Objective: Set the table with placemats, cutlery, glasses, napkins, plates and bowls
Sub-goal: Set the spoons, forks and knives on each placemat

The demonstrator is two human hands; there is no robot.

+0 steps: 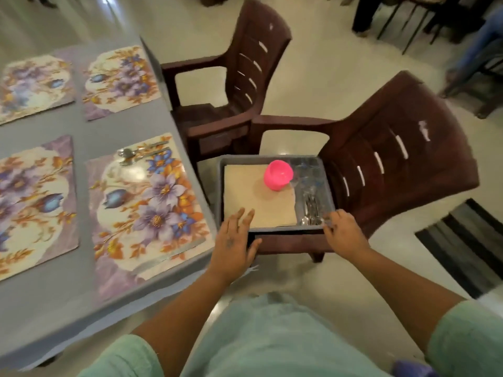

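A grey tray rests on the seat of the nearer brown chair. In it lie a beige napkin, pink bowls, clear glasses and loose cutlery. My left hand holds the tray's near left rim, fingers flat on the napkin and thumb under the edge. My right hand grips the near right corner. Several floral placemats lie on the grey table. The nearest placemat carries a spoon and fork at its far end.
A second brown chair stands beyond the first, against the table's side. A dark striped mat lies on the pale floor at the right. More chairs and table legs stand at the far right.
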